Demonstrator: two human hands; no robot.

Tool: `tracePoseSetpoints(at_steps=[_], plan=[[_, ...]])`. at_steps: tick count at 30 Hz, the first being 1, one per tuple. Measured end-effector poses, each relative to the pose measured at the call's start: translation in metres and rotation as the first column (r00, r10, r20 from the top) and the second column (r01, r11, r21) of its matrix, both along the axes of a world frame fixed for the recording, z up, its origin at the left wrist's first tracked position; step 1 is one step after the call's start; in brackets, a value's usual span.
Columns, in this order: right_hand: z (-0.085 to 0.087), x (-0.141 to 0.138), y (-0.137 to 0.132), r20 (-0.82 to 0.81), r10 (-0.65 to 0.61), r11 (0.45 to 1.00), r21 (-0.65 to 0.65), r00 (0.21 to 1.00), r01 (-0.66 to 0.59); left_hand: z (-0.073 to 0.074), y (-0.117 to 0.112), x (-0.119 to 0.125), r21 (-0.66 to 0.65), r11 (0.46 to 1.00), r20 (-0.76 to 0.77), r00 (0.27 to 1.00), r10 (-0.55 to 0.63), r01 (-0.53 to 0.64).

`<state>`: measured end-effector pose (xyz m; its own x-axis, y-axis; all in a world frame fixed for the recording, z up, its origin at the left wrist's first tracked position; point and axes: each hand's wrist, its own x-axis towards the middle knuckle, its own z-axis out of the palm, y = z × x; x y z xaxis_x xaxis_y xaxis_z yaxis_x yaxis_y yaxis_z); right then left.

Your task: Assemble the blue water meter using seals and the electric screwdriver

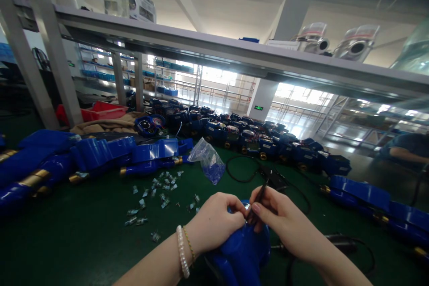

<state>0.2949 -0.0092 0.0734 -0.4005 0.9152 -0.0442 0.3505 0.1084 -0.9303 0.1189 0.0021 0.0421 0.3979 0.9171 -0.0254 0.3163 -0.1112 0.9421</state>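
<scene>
Our right hand (281, 219) pinches a thin dark tool (260, 194), tip down at the top of the blue meter (243, 250). Our left hand (214, 223), fingers closed, steadies that top. The meter sits at the near edge of the worktop (83, 237), between our wrists. We judge it heavy, rigid and smooth-coated; hold the body, not the cap. No writing is legible on it.

Dim bench (83, 232); bright glare from rear windows (301, 96); edges warped, bg soft.
</scene>
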Motion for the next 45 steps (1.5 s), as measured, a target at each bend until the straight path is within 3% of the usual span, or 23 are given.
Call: tracePoseSetpoints(at_steps=[10,16,20,25,29,34,42,45], plan=[[-0.004,0.005,0.017,-0.002,0.114,0.991,-0.072,0.994,-0.114,0.006,-0.002,-0.001,0.003,1.0,-0.025,1.0,0.011,-0.011],[0.003,0.002,0.015,0.029,0.12,0.99,-0.072,0.992,-0.118,0.003,-0.001,0.001,0.012,1.0,-0.034,0.999,0.013,-0.012],[0.005,0.002,0.007,0.114,0.091,0.996,0.005,0.989,-0.092,0.003,0.0,0.0,0.013,1.0,-0.033,0.999,0.018,-0.017],[-0.01,0.003,-0.01,0.186,0.013,0.973,0.225,0.983,-0.056,0.004,0.0,-0.001,0.006,1.0,-0.046,0.999,0.022,-0.022],[-0.035,0.005,-0.021,0.004,-0.073,0.935,0.348,0.997,0.067,0.004,-0.001,-0.001,0.006,1.0,-0.049,0.998,0.025,-0.025],[-0.064,0.002,-0.029,-0.298,-0.196,0.9,0.323,0.934,0.292,0.004,-0.001,0.0,-0.003,1.0,-0.033,0.999,0.021,-0.021],[-0.08,-0.01,-0.033,-0.414,-0.315,0.796,0.374,0.854,0.475,0.003,-0.001,0.0,-0.011,1.0,-0.009,1.0,0.011,-0.011],[-0.084,-0.006,-0.028,-0.484,-0.324,0.826,0.274,0.813,0.493,0.002,0.0,-0.001,-0.02,1.0,-0.023,1.0,0.009,-0.01]])
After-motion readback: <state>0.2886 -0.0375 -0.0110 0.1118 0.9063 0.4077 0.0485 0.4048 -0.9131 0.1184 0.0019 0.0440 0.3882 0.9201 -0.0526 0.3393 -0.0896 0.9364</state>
